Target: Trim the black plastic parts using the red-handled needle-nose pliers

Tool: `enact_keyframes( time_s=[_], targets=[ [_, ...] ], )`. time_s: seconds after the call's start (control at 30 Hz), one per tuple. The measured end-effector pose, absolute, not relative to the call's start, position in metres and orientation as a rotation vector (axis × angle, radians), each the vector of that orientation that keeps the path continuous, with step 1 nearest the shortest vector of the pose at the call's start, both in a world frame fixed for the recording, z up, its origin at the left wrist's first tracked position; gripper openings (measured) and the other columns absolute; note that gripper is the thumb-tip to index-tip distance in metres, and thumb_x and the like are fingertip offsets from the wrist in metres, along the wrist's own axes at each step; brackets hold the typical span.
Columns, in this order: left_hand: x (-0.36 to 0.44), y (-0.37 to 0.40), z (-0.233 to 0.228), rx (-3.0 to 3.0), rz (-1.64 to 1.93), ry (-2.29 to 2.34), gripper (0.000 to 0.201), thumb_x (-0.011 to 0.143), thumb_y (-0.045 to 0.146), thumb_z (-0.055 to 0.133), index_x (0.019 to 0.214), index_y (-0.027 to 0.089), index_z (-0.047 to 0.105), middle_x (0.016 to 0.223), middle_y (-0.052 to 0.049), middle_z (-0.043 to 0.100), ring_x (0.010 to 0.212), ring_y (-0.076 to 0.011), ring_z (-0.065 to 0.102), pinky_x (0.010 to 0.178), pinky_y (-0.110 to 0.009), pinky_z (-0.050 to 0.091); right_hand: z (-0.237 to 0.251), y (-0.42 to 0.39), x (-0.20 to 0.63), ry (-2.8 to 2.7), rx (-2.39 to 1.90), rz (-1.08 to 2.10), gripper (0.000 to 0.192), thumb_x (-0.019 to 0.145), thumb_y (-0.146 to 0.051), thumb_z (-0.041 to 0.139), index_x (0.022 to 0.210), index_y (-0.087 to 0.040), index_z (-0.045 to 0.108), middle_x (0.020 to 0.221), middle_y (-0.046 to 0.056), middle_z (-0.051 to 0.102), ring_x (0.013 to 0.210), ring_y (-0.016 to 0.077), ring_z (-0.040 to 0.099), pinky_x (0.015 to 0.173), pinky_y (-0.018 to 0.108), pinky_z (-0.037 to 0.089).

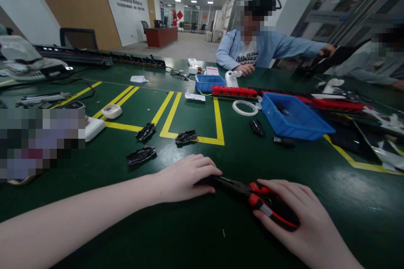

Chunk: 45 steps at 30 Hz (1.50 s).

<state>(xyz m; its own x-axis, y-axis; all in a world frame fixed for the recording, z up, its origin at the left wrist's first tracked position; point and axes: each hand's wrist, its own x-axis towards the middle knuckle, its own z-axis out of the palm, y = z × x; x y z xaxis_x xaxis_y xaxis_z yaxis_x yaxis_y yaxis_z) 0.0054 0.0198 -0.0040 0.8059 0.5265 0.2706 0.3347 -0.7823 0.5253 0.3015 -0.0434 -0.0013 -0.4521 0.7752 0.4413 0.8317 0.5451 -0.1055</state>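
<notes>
Red-and-black needle-nose pliers [268, 207] are gripped by their handles in my right hand [303, 210], with the jaws pointing left. My left hand [189, 178] is closed around a small dark part [206, 180], mostly hidden by my fingers. The plier tips reach this part beside my left fingertips; whether they clamp it I cannot tell. Beyond my left hand, small black plastic parts lie on the green table: one [141, 156] nearest my forearm, one [146, 131] behind it, and another [186, 137] on the yellow tape.
A blue bin [295, 119] holding a dark part stands at the right, near a white tape ring [245, 108] and more black parts [257, 127]. A smaller blue bin [210, 83] sits farther back. Across the table is a person in a blue shirt [229, 48].
</notes>
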Motion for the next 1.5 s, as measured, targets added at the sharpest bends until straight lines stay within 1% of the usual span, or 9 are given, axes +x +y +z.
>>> enact_keyframes(
  time_s=[0.1,0.23,0.47,0.7,0.87,1.0,1.1,1.33,1.5],
  targets=[
    [0.006,0.021,-0.004,2.526,0.574,0.648,0.029,0.093,0.028,0.062,0.120,0.018,0.057,0.116,-0.009,0.064,0.106,-0.0219,0.060,0.090,-0.037,0.048,-0.001,-0.044,0.301,-2.344,-1.304,-0.170,0.043,0.080,-0.046,0.066,0.117,-0.026,0.060,0.102,0.003,0.072,0.089,0.0227,0.067,0.072,0.036,0.053],
    [0.006,0.022,-0.004,2.501,0.577,0.647,0.027,0.093,0.029,0.063,0.117,0.018,0.059,0.115,-0.007,0.066,0.105,-0.0205,0.060,0.090,-0.036,0.047,-0.001,-0.045,0.301,-2.355,-1.302,-0.167,0.042,0.079,-0.046,0.067,0.114,-0.025,0.062,0.101,0.004,0.072,0.087,0.0219,0.067,0.070,0.035,0.053],
    [0.003,0.025,-0.002,2.480,0.553,0.580,0.031,0.091,0.024,0.066,0.120,0.018,0.058,0.118,-0.008,0.065,0.108,-0.0210,0.059,0.092,-0.036,0.048,-0.001,-0.046,0.301,-2.401,-1.267,-0.257,0.043,0.080,-0.044,0.066,0.117,-0.022,0.059,0.101,0.006,0.070,0.084,0.0194,0.067,0.068,0.031,0.055],
    [0.001,0.026,-0.002,2.488,0.555,0.541,0.032,0.093,0.023,0.063,0.124,0.018,0.057,0.122,-0.009,0.064,0.112,-0.0212,0.059,0.095,-0.036,0.049,0.003,-0.046,0.301,-2.417,-1.176,-0.378,0.044,0.081,-0.042,0.066,0.118,-0.019,0.058,0.101,0.008,0.070,0.085,0.0204,0.067,0.069,0.031,0.055],
    [0.001,0.025,-0.003,2.509,0.562,0.559,0.033,0.092,0.022,0.063,0.124,0.019,0.057,0.121,-0.009,0.065,0.111,-0.0211,0.060,0.094,-0.036,0.049,0.000,-0.047,0.301,-2.371,-1.239,-0.252,0.043,0.080,-0.043,0.066,0.117,-0.022,0.060,0.101,0.006,0.071,0.084,0.0199,0.069,0.069,0.031,0.057],
    [0.003,0.023,-0.001,2.516,0.547,0.599,0.033,0.091,0.021,0.064,0.124,0.018,0.056,0.119,-0.008,0.065,0.108,-0.0204,0.060,0.092,-0.035,0.050,-0.005,-0.050,0.299,-2.269,-1.363,-0.083,0.041,0.083,-0.046,0.063,0.118,-0.025,0.060,0.107,0.006,0.069,0.092,0.0226,0.068,0.076,0.035,0.057],
    [0.003,0.021,0.001,2.512,0.548,0.624,0.035,0.090,0.020,0.065,0.124,0.017,0.056,0.117,-0.007,0.065,0.107,-0.0202,0.060,0.091,-0.035,0.050,-0.007,-0.051,0.298,-2.211,-1.405,-0.018,0.041,0.083,-0.047,0.061,0.118,-0.025,0.061,0.108,0.007,0.068,0.095,0.0242,0.067,0.078,0.038,0.057],
    [0.004,0.021,-0.002,2.500,0.560,0.632,0.034,0.091,0.021,0.065,0.124,0.018,0.056,0.114,-0.008,0.065,0.105,-0.0197,0.060,0.090,-0.033,0.050,-0.007,-0.050,0.301,-2.257,-1.365,-0.018,0.040,0.084,-0.044,0.063,0.119,-0.026,0.059,0.107,0.007,0.068,0.094,0.0220,0.067,0.077,0.035,0.058],
    [0.003,0.022,0.000,2.448,0.561,0.665,0.033,0.093,0.023,0.062,0.126,0.018,0.057,0.108,-0.008,0.066,0.099,-0.0186,0.060,0.083,-0.029,0.051,-0.004,-0.052,0.299,-2.270,-1.344,-0.038,0.040,0.083,-0.042,0.065,0.119,-0.025,0.058,0.108,0.006,0.067,0.094,0.0210,0.067,0.078,0.033,0.058]
  ],
)
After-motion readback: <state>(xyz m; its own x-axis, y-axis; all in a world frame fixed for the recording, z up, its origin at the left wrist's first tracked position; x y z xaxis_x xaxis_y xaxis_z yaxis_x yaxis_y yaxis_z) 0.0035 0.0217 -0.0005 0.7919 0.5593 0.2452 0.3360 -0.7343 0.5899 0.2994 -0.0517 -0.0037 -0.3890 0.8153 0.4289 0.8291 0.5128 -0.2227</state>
